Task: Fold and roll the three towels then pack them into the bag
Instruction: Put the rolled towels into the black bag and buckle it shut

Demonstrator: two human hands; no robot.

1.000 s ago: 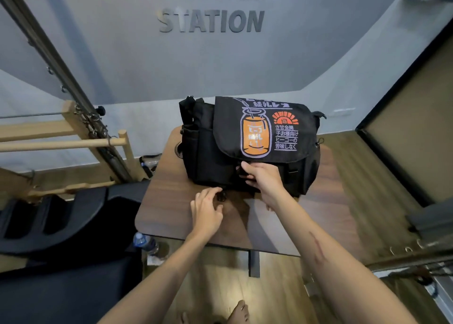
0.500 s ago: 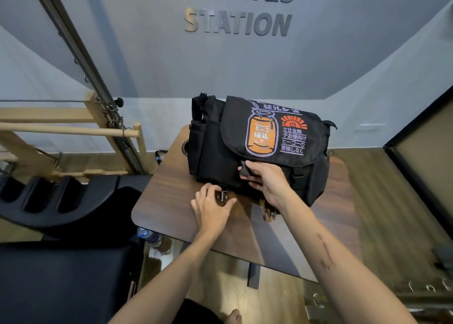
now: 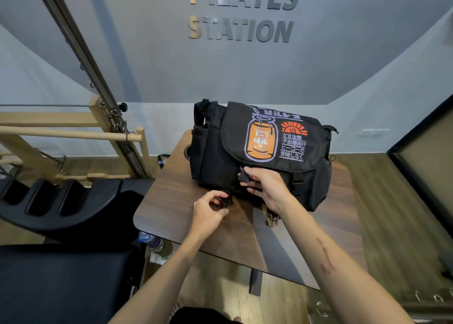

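A black messenger bag [image 3: 213,149] with an orange can print on its closed flap stands on a small dark wooden table [image 3: 169,201]. My right hand [image 3: 266,185] pinches the black buckle piece hanging from the flap's front edge. My left hand [image 3: 208,210] grips the matching buckle piece on the strap at the bag's lower front, just below and left of the right hand. The two buckle pieces are apart. No towels are visible; the bag's inside is hidden by the flap.
Black padded pilates equipment [image 3: 61,201] and a wooden frame [image 3: 73,132] stand to the left. A water bottle [image 3: 152,241] sits on the floor by the table's left corner. A grey wall [image 3: 240,73] rises behind the bag.
My left hand has curled round the lower buckle piece and lifted it slightly. My right hand has shifted along the flap edge to pinch the upper buckle piece. The view moved closer.
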